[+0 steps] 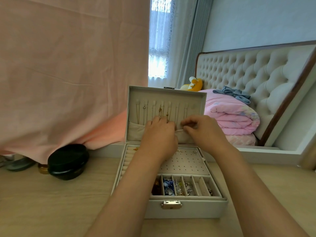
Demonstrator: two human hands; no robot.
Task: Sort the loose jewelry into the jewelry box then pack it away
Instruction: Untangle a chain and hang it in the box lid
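Jewelry box open on desk. Right grip pinches lid pocket rim. Left grip curled at necklaces, hold unclear. Keep pocket stretched and feed chains straight.

A home bedroom: a tufted headboard, folded pink quilts and a curtained window.

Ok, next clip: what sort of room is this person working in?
Most likely a bedroom: a tufted headboard stands behind a folded pink quilt, with a curtained window beyond. The open jewelry box sits on a light wooden tabletop, probably a dressing table.
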